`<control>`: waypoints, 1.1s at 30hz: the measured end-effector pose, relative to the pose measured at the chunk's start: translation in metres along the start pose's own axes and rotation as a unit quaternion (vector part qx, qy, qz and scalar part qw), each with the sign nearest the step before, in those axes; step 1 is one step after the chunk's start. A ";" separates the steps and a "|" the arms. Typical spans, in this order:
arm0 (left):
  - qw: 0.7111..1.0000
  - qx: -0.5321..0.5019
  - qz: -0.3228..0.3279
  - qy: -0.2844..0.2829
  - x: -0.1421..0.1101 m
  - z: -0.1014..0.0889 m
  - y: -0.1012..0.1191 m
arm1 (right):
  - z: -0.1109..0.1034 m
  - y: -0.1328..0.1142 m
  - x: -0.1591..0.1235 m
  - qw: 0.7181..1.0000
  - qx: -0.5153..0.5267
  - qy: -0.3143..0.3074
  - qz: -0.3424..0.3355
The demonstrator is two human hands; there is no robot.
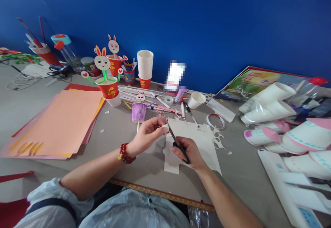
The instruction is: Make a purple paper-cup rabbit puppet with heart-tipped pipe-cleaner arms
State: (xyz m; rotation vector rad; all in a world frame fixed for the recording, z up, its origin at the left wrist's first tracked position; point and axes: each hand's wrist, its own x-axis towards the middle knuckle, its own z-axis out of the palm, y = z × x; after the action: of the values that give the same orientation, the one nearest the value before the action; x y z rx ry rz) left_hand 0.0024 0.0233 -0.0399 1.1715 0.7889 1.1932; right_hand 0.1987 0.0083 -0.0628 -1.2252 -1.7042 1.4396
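Left fingers (157,121) around small white paper (166,128), right fingers (186,141) around scissors (174,138); rabbit figure (101,63) in red cup (108,90).

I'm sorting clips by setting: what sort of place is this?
Probably a craft workspace, perhaps a classroom: a red cup bears a paper rabbit, coloured sheets lie stacked, and the right hand holds scissors.

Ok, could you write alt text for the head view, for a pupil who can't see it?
A person's right hand holds dark scissors at a small white paper piece pinched in the left hand, over a white sheet on a grey table. Beyond are a purple cup and red cups with rabbit figures.
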 end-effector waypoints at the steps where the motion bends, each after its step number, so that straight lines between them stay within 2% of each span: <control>1: 1.000 0.004 -0.002 0.001 0.000 0.000 0.000 | 0.000 0.000 0.000 1.000 0.012 -0.009 0.008; 12: 1.000 0.017 0.000 -0.009 -0.001 -0.001 -0.003 | 0.002 0.000 0.001 0.993 0.086 -0.070 0.044; 33: 1.000 0.016 0.006 -0.008 -0.002 0.003 -0.005 | 0.003 0.000 0.000 0.993 0.088 -0.073 0.039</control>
State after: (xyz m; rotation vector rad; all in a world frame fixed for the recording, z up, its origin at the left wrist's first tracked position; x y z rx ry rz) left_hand 0.0057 0.0213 -0.0438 1.2126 0.7926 1.1846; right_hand 0.1958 0.0074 -0.0636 -1.1263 -1.5990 1.7249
